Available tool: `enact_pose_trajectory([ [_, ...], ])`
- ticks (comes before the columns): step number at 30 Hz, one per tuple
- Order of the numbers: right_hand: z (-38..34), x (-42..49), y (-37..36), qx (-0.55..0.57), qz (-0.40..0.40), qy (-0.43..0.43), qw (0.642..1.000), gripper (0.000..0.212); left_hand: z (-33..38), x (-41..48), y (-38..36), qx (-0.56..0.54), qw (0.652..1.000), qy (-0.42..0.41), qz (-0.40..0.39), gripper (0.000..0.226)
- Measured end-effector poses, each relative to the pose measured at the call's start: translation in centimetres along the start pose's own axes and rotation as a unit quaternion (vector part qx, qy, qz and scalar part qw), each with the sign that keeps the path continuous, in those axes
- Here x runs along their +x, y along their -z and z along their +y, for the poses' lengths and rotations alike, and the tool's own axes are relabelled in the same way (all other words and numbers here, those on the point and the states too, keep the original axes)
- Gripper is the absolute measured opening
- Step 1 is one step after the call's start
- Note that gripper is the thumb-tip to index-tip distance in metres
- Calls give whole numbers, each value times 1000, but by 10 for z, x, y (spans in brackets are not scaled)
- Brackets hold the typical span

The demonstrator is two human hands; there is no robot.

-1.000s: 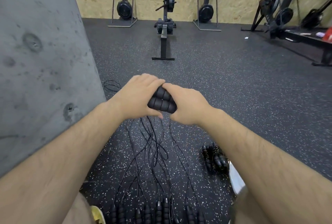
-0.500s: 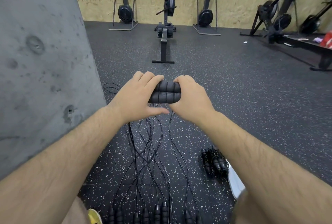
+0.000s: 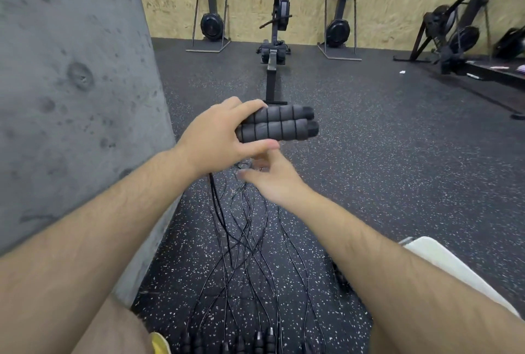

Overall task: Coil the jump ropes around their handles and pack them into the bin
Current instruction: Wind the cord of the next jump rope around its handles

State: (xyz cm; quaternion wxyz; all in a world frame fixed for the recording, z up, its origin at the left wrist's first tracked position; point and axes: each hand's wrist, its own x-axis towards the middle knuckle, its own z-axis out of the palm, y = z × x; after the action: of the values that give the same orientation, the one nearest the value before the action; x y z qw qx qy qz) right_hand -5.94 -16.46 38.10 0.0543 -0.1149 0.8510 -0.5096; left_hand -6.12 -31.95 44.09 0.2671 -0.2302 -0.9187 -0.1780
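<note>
Head view, early going: gripping the pair of grey ribbed foam handles mid-frame in the left hand, reaching the blurred right hand just beneath, grasp impossible to tell, nothing coiled yet, thin black cords strewn over the near floor.

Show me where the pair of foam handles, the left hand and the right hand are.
pair of foam handles [image 3: 279,130]: head view, middle of the lower handle's grey foam.
left hand [image 3: 216,137]: head view, back of the hand.
right hand [image 3: 274,183]: head view, back of the hand.
</note>
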Motion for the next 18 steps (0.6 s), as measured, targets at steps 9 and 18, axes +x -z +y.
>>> enact_pose_trajectory([
  [9, -22, 16, -49, 73, -174, 60, 980, 23, -30, -16, 10, -60, 998, -1, 1, 79],
  [18, -17, 31, 56, 14, -137, 8, 990, 23, -73, -25, 12, 57, 996, -62, -30, 72],
])
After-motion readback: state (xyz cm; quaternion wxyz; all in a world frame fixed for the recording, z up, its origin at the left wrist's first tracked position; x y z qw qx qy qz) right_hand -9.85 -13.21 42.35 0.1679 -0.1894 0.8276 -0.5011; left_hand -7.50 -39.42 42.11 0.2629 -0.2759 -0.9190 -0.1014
